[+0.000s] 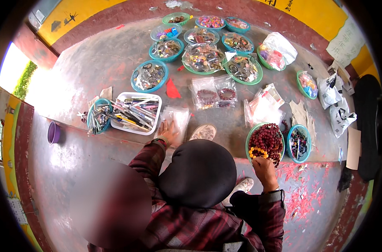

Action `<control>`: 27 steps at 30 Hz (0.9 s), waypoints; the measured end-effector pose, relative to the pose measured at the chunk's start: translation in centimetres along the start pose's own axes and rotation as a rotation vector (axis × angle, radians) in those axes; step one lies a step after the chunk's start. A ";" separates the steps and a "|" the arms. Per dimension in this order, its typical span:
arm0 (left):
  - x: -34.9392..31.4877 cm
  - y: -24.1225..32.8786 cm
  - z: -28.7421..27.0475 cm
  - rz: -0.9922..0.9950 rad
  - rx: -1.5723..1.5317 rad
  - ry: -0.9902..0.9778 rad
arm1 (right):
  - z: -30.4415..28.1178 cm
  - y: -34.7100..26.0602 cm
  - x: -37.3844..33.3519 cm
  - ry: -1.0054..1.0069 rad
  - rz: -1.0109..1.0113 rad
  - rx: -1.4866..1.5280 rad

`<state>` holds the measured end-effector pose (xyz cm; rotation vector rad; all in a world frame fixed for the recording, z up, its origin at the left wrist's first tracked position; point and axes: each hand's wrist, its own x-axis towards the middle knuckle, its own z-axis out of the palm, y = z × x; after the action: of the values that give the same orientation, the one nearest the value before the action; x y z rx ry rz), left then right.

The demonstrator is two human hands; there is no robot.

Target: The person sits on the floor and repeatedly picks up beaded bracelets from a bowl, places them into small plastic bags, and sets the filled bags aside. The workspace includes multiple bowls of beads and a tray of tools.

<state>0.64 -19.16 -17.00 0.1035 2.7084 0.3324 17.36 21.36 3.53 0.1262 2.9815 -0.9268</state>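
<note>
Left hand [168, 132]: palm down, fingers spread and pointing away from the person, resting on the near part of some clear bags [179, 119]. Clear bags: flat on the floor [224, 110], just right of the white tray [158, 110]; long axis running away from the person, far end leaning slightly right. Right hand [265, 169]: fingers bent, about half closed, fingertips at the yellow beads [258, 153]; whether it pinches them cannot be told. Yellow beads: one strand, at the near left of the green bowl [247, 140], curved, its longer way running left to right. Dark red beads [266, 135]: many strands, heaped in the same bowl beyond and beside the yellow; no single direction. Teal bowl [310, 145]: just right of the green one, holding dark cords and small pieces. Pens [136, 114]: in the white tray, mostly slanting from far left to near right. Bagged bracelets [216, 93]: beyond the clear bags, side by side. Pale packets [264, 108]: beyond the green bowl. Red scrap [172, 89]: flat, beyond the white tray. Purple bowl [53, 132]: well apart, far left.
</note>
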 end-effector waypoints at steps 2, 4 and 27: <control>0.1 0.1 0.0 -0.013 0.003 0.000 | 0.2 0.3 0.1 -0.028 0.000 -0.005; 0.3 0.7 -0.2 -0.045 0.010 -0.019 | 0.4 0.3 0.1 -0.039 -0.010 0.006; 12.5 15.7 -7.6 0.569 0.227 0.228 | -0.6 0.3 -0.8 -0.024 -0.063 -0.032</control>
<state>-13.44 -4.09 -11.25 0.9639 2.8844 0.2002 18.17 21.85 3.86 0.0203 2.9930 -0.8789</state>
